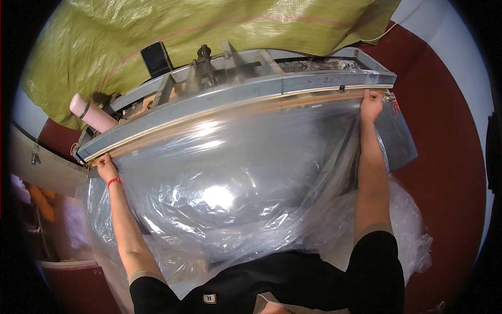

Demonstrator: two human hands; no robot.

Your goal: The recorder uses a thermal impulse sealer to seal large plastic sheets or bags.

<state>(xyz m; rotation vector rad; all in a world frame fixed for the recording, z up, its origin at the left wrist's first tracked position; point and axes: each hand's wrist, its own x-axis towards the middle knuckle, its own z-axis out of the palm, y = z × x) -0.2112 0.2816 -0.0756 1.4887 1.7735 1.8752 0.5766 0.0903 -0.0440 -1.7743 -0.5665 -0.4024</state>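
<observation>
A wide sheet of clear plastic film [217, 157] is stretched between my two hands along the front of a long grey metal machine frame [230, 93]. My left hand [106, 166], with a red bead bracelet at the wrist, pinches the film's far left corner at the frame's left end. At the right end, my right hand [371, 106] is closed on the other far corner, its fingers against the pale strip under the frame. The film's far edge runs under that strip. Nearer my body the film hangs in loose, shiny folds.
Behind the frame hangs a yellow-green woven sheet [209, 26]. A black phone [156, 59] and a pink cylindrical bottle [93, 112] rest on the machine. A grey panel [400, 137] stands right of my right forearm. Dark red flooring [444, 193] lies farther right.
</observation>
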